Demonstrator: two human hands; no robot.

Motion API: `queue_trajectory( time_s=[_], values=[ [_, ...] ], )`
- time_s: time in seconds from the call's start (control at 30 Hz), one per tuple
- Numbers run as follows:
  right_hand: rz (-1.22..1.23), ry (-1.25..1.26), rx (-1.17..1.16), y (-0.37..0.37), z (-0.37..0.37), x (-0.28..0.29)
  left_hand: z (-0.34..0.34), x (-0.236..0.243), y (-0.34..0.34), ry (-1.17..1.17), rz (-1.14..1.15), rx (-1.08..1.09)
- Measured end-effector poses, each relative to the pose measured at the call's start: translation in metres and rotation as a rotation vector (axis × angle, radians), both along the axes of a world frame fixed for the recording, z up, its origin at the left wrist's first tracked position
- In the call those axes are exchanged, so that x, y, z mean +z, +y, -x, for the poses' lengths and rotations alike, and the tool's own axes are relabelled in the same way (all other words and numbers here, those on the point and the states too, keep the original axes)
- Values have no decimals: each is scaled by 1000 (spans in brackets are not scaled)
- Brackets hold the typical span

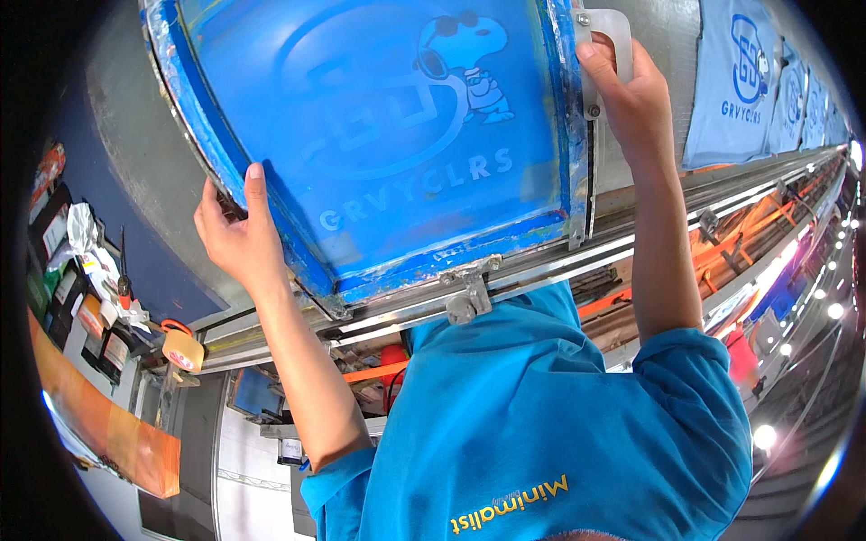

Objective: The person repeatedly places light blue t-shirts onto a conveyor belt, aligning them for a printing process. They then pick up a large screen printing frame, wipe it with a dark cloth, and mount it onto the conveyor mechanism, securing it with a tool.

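A screen-printing frame [451, 255] with blue-smeared edges lies before me over the grey table. Its blue mesh shows a round emblem, lettering and a cartoon dog. At the frame's left edge, my left hand [239, 230] grips the rim, thumb on top and fingers curled around the outer side. On the right side my right hand [639, 108] is wrapped round a pale handle [621, 34] bolted to the frame; its thumb lies across the handle. A metal clamp fitting [467, 302] joins the frame's near side to the rail.
A long metal rail [555, 276] runs along the table's near edge, close to my body. Printed light-blue fabric pieces [732, 86] lie in a row at the right. To the left are a tape roll [183, 350], a white plastic bag [83, 230] and several dark containers.
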State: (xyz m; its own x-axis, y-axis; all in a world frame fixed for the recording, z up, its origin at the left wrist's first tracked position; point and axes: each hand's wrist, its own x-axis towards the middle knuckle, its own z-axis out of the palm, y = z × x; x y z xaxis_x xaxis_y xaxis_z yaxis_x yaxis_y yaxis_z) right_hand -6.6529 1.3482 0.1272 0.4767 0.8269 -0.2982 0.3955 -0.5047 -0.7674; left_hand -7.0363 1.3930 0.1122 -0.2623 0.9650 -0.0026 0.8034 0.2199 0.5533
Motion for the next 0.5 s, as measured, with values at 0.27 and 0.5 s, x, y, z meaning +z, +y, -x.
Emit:
queue_trajectory(
  time_s=[0.27, 0.5],
  values=[
    [65, 125, 6, -2, -10, -5, -2, -12, -2, 1, -82, 20],
    [76, 101, 28, 1, -10, -2, -1, -12, -1, 135, -78, -24]
  ],
)
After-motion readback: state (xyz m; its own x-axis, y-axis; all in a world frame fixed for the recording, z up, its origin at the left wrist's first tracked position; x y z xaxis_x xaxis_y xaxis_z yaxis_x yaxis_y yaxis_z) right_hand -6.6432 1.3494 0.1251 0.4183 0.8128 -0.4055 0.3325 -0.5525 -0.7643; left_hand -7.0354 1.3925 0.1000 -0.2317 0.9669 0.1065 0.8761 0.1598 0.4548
